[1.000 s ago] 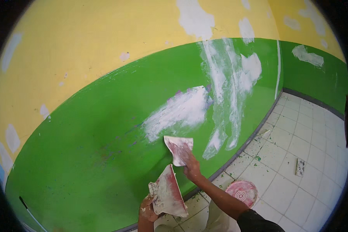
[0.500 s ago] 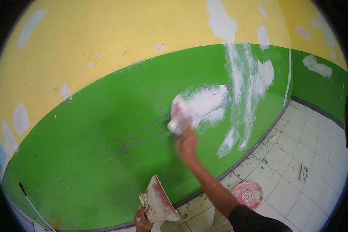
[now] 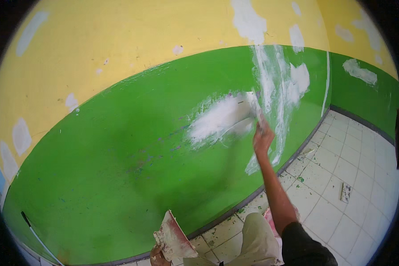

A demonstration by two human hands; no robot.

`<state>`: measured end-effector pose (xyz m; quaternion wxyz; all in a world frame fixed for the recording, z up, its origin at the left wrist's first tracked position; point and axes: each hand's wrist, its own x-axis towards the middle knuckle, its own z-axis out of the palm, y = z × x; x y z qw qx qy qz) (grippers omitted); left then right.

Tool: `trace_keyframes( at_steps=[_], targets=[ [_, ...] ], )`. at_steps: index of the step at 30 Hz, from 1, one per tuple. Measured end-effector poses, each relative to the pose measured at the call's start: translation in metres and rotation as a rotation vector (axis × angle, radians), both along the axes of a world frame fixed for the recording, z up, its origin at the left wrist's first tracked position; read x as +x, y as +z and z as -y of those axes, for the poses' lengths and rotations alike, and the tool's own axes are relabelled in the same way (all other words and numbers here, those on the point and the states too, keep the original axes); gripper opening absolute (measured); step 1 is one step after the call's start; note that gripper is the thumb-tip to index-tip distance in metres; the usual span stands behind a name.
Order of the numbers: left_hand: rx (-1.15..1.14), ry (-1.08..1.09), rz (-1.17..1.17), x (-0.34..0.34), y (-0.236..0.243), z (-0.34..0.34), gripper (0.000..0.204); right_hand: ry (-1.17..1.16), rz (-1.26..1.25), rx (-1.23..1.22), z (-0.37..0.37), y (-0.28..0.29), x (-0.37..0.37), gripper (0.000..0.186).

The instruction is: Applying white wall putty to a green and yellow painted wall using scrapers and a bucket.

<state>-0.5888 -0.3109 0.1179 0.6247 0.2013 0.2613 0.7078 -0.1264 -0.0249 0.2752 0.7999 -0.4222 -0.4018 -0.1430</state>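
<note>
My right hand [image 3: 263,138] is closed round a putty knife [image 3: 256,105], whose blade appears nearly edge-on against the wall. The blade is at the right end of a white putty patch [image 3: 224,116] spread over the green paint. Low in the picture, my left hand [image 3: 158,256] grips a second, wider putty knife [image 3: 175,237]. White putty is smeared over this blade, which also has a reddish area, and it is held apart from the wall.
White filler streaks [image 3: 270,80] run down the wall right of the patch. A pink-and-white lid or tub [image 3: 270,217] is partly hidden behind my right arm. On the tiled floor [image 3: 332,213] are paint flakes and a small speckled block [image 3: 345,193]. A thin pole [image 3: 42,239] stands at lower left.
My right hand has swept the putty knife rightward from the patch's left end to its right end. My left hand and its putty knife have shifted slightly down and left.
</note>
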Motion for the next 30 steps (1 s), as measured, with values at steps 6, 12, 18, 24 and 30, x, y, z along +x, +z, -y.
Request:
trace_keyframes(
  at_steps=[6, 12, 18, 24, 30],
  targets=[
    [0.044, -0.167, -0.047, 0.036, 0.001, -0.023, 0.052, 0.069, 0.018, 0.012, -0.089, -0.102, 0.027, 0.037],
    [0.072, -0.138, -0.308, 0.075, 0.075, -0.047, 0.05, 0.3, 0.355, 0.027, 0.055, -0.118, -0.205, 0.037],
    [0.196, -0.277, -0.266, 0.103, 0.13, -0.066, 0.052, 0.388, 0.205, 0.096, 0.052, -0.101, -0.1, 0.041],
    [0.144, -0.335, -0.238, 0.109, 0.12, -0.083, 0.053, -0.056, 0.371, 0.186, -0.042, -0.005, 0.049, 0.055],
    [0.137, -0.389, -0.23, 0.138, 0.128, -0.085, 0.054, 0.156, 0.292, 0.092, -0.059, -0.092, -0.016, 0.059]
  ],
)
